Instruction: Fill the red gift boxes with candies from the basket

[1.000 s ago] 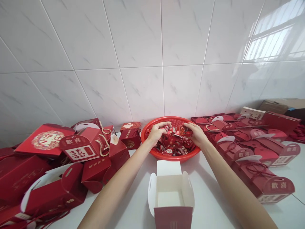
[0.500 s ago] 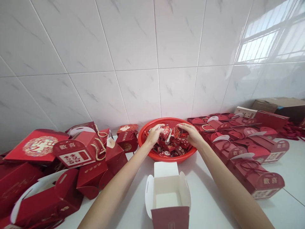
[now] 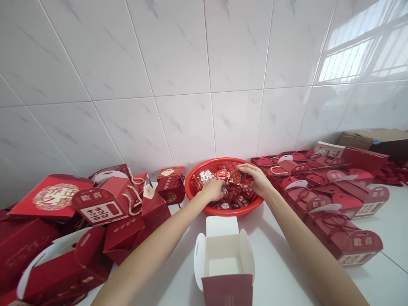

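Observation:
A red plastic basket [image 3: 191,189] by the wall holds many wrapped candies [image 3: 234,199] in red and patterned wrappers. My left hand [image 3: 214,190] reaches down into them, its fingers curled. What those fingertips grip is hidden. At the basket's right side, my right hand [image 3: 257,178] holds a red-wrapped candy [image 3: 237,175] between thumb and fingers. Between my forearms stands an open gift box [image 3: 228,289], white inside and dark red outside, with its flaps up. Its visible inside shows bare white card.
Red gift boxes [image 3: 105,199] with rope handles lie piled at the left. Rows of closed red boxes [image 3: 344,231] stand at the right, and a cardboard box [image 3: 372,138] is at the far right. Behind the basket rises a tiled wall [image 3: 181,123].
My left hand has let go of a patterned wrapped candy and moved lower, toward the front of the basket. My right hand has stayed nearly still with its candy.

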A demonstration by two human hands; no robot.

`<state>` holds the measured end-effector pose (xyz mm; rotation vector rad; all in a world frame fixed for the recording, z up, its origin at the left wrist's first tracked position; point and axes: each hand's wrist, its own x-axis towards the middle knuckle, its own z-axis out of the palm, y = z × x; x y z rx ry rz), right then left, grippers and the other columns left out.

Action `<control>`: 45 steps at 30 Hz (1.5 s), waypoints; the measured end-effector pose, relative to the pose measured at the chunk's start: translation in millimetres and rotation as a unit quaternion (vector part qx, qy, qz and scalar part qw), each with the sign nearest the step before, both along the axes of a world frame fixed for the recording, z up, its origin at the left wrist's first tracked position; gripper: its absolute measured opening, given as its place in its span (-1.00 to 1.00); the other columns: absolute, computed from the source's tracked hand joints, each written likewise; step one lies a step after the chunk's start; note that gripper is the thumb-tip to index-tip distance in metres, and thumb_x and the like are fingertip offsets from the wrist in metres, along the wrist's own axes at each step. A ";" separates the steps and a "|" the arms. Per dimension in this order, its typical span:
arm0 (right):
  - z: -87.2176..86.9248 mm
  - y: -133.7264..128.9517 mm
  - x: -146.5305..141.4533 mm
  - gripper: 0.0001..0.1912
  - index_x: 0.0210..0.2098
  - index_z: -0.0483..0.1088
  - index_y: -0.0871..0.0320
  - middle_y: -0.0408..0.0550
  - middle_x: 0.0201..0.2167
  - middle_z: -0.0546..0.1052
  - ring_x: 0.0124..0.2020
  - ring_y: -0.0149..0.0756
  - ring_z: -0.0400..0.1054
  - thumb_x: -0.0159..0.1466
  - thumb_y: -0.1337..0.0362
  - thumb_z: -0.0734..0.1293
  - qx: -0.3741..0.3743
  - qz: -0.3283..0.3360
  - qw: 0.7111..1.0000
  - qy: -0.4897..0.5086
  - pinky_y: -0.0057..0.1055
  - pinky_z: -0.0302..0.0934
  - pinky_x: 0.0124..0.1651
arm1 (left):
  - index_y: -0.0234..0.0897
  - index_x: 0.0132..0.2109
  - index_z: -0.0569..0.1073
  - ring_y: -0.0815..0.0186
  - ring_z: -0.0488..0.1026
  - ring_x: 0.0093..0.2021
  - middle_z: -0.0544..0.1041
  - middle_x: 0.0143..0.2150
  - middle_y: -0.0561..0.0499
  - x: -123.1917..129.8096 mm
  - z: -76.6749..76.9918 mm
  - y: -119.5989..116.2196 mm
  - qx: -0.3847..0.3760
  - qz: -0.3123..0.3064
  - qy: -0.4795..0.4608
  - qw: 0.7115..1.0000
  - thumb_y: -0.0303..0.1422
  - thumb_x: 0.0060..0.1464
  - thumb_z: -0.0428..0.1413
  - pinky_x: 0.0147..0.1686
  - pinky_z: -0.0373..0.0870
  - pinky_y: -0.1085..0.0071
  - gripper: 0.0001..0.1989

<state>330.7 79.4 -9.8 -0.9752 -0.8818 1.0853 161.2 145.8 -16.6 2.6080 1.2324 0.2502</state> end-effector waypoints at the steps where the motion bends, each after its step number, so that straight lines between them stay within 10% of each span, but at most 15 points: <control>1: 0.3 -0.5 0.0 -0.73 -0.42 0.54 0.10 -0.16 -0.40 0.52 -0.31 -0.28 0.36 -0.12 0.16 0.52 0.007 0.006 1.000 -0.002 -0.41 0.33 -0.44 | -0.25 -0.30 0.54 -0.07 0.56 -0.12 0.61 -0.25 -0.15 -0.2 -0.5 0.8 -0.001 0.000 0.002 1.000 -0.56 -0.16 0.20 -0.15 0.40 0.22 -0.79; 10: -2.5 -2.2 2.2 -0.59 -0.28 0.51 0.11 -0.25 -0.42 0.51 -0.47 -0.46 0.34 -0.18 0.42 0.49 0.045 0.073 0.996 -0.023 -0.49 0.26 -0.39 | -0.31 0.00 0.55 0.06 0.54 -0.01 0.62 -0.03 -0.15 -8.8 -3.5 5.3 -0.032 0.015 -0.188 0.982 -0.47 0.00 0.19 0.00 0.40 0.25 -0.64; 16: -4.7 -0.9 2.9 -0.49 -0.20 0.49 0.09 -0.18 -0.19 0.57 -0.35 -0.41 0.42 -0.18 0.49 0.48 0.083 0.095 0.991 -0.036 -0.44 0.34 -0.26 | -0.34 -0.15 0.58 0.08 0.54 -0.07 0.63 -0.09 -0.14 -13.9 1.1 6.7 -0.121 -0.015 -0.447 0.886 -0.33 -0.05 0.26 0.02 0.41 0.20 -0.72; 23: -2.4 -4.6 0.8 -0.54 -0.17 0.53 0.09 -0.08 0.03 0.53 -0.05 -0.23 0.41 -0.11 0.46 0.46 0.108 0.118 0.982 -0.100 -0.35 0.38 -0.13 | -0.30 -0.16 0.56 0.14 0.53 -0.08 0.62 -0.11 -0.08 -20.8 5.6 -8.5 -0.250 -0.065 -0.525 0.811 -0.15 -0.10 0.32 0.01 0.41 0.22 -0.61; 37: -2.5 -5.7 1.0 -0.44 -0.03 0.45 0.07 -0.08 0.02 0.49 -0.24 -0.34 0.38 -0.04 0.43 0.46 0.114 0.198 0.961 -0.158 -0.42 0.31 -0.29 | -0.30 0.02 0.54 0.07 0.51 0.01 0.61 -0.05 -0.11 -26.0 -3.1 -6.1 -0.242 -0.023 -0.548 0.800 -0.37 -0.30 0.42 0.08 0.40 0.19 -0.37; 45: 13.2 -21.5 -8.9 -0.55 -0.16 0.30 0.07 -0.32 -0.51 0.33 -0.52 -0.48 0.20 0.02 0.35 0.51 0.105 0.188 0.959 -0.182 -0.50 0.20 -0.44 | -0.31 0.02 0.52 0.07 0.54 -0.03 0.63 -0.08 -0.08 -51.6 15.9 -35.5 -0.239 -0.031 -0.552 0.798 -0.34 -0.27 0.42 0.04 0.44 0.16 -0.39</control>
